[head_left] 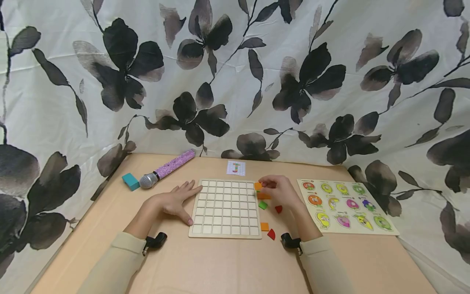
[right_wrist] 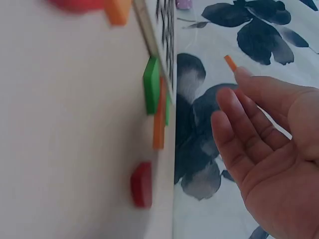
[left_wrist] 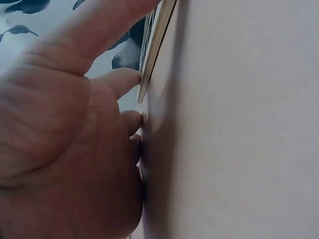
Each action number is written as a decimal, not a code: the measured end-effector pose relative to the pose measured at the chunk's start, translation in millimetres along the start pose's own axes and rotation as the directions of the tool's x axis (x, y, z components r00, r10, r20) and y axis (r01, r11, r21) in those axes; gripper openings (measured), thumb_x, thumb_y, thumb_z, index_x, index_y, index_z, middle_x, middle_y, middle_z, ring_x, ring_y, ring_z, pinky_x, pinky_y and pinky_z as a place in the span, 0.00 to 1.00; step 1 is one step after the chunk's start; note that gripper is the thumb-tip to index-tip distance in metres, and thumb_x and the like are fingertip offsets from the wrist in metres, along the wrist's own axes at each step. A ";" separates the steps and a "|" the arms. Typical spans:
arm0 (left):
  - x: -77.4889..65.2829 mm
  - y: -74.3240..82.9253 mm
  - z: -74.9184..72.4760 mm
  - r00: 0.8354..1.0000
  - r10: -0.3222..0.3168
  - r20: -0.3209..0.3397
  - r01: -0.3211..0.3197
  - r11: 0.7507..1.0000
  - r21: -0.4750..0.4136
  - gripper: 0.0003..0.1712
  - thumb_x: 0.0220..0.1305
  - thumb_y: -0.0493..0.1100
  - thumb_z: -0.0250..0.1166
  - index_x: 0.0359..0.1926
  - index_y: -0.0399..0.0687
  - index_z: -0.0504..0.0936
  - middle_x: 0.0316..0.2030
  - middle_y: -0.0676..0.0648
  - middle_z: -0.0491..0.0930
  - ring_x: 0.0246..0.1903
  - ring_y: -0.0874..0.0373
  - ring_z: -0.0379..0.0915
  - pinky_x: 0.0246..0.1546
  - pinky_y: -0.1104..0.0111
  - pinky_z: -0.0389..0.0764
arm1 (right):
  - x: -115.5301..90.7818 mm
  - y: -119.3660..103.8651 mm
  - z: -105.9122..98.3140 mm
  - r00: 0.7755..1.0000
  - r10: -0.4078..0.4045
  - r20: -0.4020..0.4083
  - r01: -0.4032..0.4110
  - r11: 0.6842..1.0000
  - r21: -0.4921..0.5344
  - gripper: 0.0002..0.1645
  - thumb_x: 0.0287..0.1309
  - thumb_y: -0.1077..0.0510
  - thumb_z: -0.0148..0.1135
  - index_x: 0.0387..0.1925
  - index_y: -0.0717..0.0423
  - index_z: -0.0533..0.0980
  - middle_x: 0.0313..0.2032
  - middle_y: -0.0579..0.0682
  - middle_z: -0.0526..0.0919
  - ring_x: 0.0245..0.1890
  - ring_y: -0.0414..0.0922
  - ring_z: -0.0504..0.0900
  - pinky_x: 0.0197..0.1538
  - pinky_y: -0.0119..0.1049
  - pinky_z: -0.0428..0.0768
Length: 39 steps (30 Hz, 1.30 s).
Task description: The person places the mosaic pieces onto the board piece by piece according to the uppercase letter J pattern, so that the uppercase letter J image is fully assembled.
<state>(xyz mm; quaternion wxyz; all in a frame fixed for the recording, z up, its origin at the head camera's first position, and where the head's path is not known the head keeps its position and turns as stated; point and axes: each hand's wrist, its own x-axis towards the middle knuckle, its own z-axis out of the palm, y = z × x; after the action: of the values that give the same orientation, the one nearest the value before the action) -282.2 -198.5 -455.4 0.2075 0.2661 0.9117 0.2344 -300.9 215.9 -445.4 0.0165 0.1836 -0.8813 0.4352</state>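
A wooden grid board (head_left: 227,210) with rows of square cells lies flat on the table. My left hand (head_left: 172,202) is spread at its left side, with thumb and index finger touching the edge; the left wrist view shows the fingers (left_wrist: 130,82) against the board's side. Above the board's upper right corner, my right hand (head_left: 280,191) pinches an orange tile (right_wrist: 230,62) between thumb and fingertips, off the table. Below that hand lie another orange piece (head_left: 263,196), a green tile (head_left: 262,205) and a red piece (head_left: 278,209). Nearer me are an orange square (head_left: 264,226) and a red piece (head_left: 271,234).
Behind the board lies a small gridded card (head_left: 236,168) with a coloured J pattern. A fruit picture board (head_left: 346,207) is at the right. At the back left are a glittery pink microphone (head_left: 167,169) and a teal block (head_left: 130,181). Floral cloth (head_left: 242,81) hangs behind.
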 end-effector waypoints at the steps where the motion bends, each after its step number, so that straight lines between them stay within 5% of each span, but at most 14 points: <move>1: -0.2 -0.2 -0.4 1.000 0.001 0.003 -0.001 1.000 -0.006 0.76 0.43 0.64 0.82 0.84 0.48 0.47 0.83 0.32 0.32 0.81 0.31 0.24 0.79 0.36 0.33 | 1.0 -2.4 1.3 1.000 0.000 -0.007 0.000 1.000 0.005 0.15 0.63 0.64 0.71 0.51 0.58 0.85 0.41 0.54 0.88 0.39 0.47 0.83 0.45 0.29 0.84; 27: 1.0 -3.7 0.4 1.000 -0.002 0.015 0.003 1.000 -0.011 0.77 0.42 0.64 0.83 0.84 0.49 0.46 0.83 0.33 0.31 0.82 0.32 0.23 0.80 0.36 0.32 | 33.1 -53.3 57.3 0.997 0.019 -0.078 -0.005 0.984 0.177 0.15 0.60 0.67 0.73 0.50 0.64 0.86 0.39 0.55 0.87 0.36 0.45 0.83 0.37 0.27 0.82; 39: 0.3 -2.5 1.1 1.000 -0.012 0.009 0.012 0.999 -0.030 0.76 0.43 0.63 0.83 0.84 0.50 0.47 0.83 0.34 0.31 0.82 0.33 0.22 0.79 0.36 0.32 | 38.0 -66.7 83.1 0.999 0.028 -0.036 -0.019 0.971 0.240 0.13 0.60 0.66 0.73 0.48 0.62 0.86 0.39 0.55 0.88 0.36 0.43 0.84 0.38 0.27 0.83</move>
<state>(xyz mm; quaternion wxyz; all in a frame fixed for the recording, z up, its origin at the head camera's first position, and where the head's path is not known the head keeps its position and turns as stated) -282.8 -199.8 -457.7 0.2169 0.2586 0.9087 0.2455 -302.9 103.0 -439.0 0.0063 0.1652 -0.8241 0.5419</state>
